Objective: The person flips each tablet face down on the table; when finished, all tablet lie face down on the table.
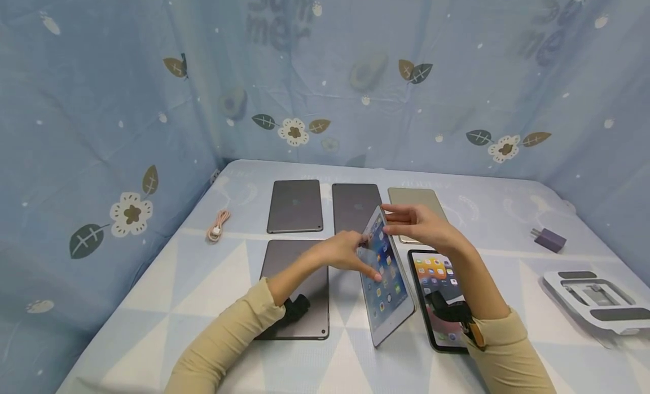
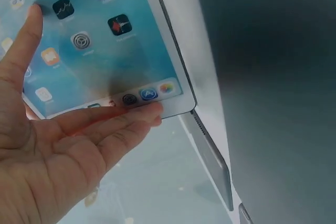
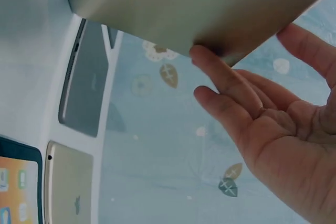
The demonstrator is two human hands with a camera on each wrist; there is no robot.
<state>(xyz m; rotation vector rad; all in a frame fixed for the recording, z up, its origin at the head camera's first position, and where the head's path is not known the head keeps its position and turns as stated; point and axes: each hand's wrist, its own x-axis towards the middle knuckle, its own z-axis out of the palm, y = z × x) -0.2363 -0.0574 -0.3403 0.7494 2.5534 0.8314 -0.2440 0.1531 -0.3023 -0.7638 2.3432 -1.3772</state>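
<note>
A white-framed tablet [image 1: 387,275] with its screen lit stands tilted above the table, held in both hands. My left hand [image 1: 345,252] grips its left edge, thumb laid on the screen; in the left wrist view the fingers of the left hand [image 2: 79,145] lie along the edge beside a row of icons. At the upper corner my right hand [image 1: 418,224] pinches the tablet; in the right wrist view the fingertips of the right hand [image 3: 273,98] touch the gold-toned back [image 3: 173,9]. Below it lies a lit tablet in a black frame [image 1: 431,303], partly hidden by the right wrist.
Two dark grey tablets [image 1: 295,206] [image 1: 355,205] and a gold tablet [image 1: 413,197] lie face down at the back. Another grey tablet [image 1: 291,258] lies under the left forearm. A coiled pink cable [image 1: 217,227] is left; a purple charger [image 1: 549,240] and white stand [image 1: 599,301] are right.
</note>
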